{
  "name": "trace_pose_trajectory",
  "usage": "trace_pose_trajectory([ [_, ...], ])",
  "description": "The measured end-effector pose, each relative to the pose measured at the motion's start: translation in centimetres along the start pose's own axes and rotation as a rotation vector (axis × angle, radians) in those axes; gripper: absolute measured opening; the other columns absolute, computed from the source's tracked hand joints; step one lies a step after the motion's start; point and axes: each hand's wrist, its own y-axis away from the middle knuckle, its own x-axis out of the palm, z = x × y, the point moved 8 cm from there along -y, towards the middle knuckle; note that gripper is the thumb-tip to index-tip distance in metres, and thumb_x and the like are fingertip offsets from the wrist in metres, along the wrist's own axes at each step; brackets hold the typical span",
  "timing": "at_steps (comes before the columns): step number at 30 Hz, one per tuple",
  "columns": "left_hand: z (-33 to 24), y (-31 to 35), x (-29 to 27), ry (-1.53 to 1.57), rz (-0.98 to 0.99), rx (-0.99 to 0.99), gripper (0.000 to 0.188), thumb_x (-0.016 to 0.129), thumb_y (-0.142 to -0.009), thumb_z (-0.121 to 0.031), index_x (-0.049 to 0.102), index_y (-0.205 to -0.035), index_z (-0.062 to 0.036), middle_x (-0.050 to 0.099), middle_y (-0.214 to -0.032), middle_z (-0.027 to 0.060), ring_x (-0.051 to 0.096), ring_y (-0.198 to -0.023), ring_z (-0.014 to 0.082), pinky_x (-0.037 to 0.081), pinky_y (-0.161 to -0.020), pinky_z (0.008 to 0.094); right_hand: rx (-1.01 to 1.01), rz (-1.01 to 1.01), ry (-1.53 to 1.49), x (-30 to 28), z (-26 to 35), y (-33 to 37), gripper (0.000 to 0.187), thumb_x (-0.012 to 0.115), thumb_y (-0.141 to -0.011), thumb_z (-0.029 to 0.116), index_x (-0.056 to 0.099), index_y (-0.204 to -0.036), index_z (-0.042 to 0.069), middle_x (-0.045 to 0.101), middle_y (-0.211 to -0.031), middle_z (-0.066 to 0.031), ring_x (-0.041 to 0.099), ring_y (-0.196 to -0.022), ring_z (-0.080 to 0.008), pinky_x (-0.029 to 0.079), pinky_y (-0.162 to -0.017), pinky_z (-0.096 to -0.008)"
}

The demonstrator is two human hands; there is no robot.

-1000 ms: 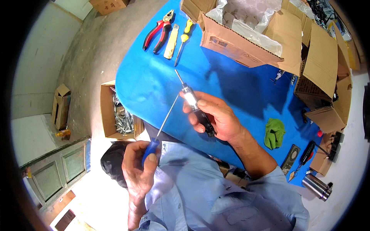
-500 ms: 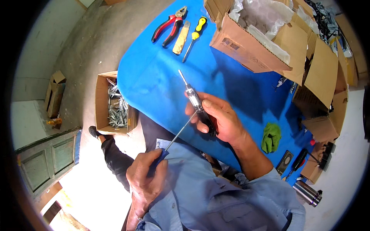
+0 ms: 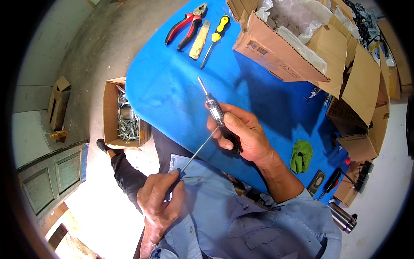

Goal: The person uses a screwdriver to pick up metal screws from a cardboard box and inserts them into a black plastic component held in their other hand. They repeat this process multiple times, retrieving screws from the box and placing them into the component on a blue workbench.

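My left hand (image 3: 158, 196) is closed around the blue handle of a screwdriver (image 3: 198, 150), whose thin metal shaft points up and right. The tip meets the side of a slim tool (image 3: 214, 110) with a clear barrel, a dark handle and a narrow metal shaft; whether it is inserted, I cannot tell. My right hand (image 3: 248, 134) grips that slim tool between thumb and fingers, tilted up and left over the table. The fingers hide part of the dark handle.
The blue table (image 3: 168, 86) bears red-black pliers (image 3: 189, 26), a tape-wrapped blade (image 3: 199, 41), a yellow-black screwdriver (image 3: 217, 36) and a green cloth (image 3: 301, 156). An open carton (image 3: 276, 56) stands far right. Left of the table, a floor box (image 3: 113, 116) holds many metal parts.
The whole view has shifted slightly, with the table things a little further left. Both hands keep their grips, and the screwdriver tip stays against the slim tool.
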Motion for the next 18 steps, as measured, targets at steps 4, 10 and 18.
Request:
trace_pose_trajectory([
  [4, 0.23, 0.50, 0.02, 0.021, 0.032, -0.030, 0.034, 0.073, -0.078, 0.012, 0.071, -0.111, 0.0013, 0.070, -0.090, 0.0161, 0.068, -0.076, 0.0205, 0.053, -0.068, 0.0307, -0.001, -0.001, 0.016, 0.11, 0.08, 0.04, 0.046, 0.053, -0.110, 0.020, 0.048, -0.151, -0.002, 0.066, -0.112, -0.0100, 0.059, -0.090, -0.0118, 0.048, -0.060, -0.0214],
  [10, -0.12, 0.52, 0.16, 0.001, 0.027, -0.015, 0.035, 0.074, -0.078, 0.012, 0.071, -0.111, 0.0006, 0.069, -0.088, 0.0153, 0.067, -0.074, 0.0204, 0.053, -0.067, 0.0301, -0.002, -0.007, 0.038, 0.17, 0.15, 0.16, 0.045, 0.052, -0.110, 0.019, 0.049, -0.150, -0.002, 0.066, -0.111, -0.0098, 0.059, -0.090, -0.0114, 0.047, -0.060, -0.0211],
  [18, -0.14, 0.69, 0.19, -0.005, 0.009, -0.019, 0.036, 0.073, -0.077, 0.014, 0.071, -0.111, 0.0008, 0.069, -0.088, 0.0146, 0.067, -0.074, 0.0199, 0.053, -0.067, 0.0298, -0.017, -0.008, 0.064, 0.29, 0.27, 0.19, 0.046, 0.054, -0.110, 0.020, 0.050, -0.149, -0.003, 0.067, -0.111, -0.0098, 0.059, -0.088, -0.0104, 0.047, -0.059, -0.0209],
])
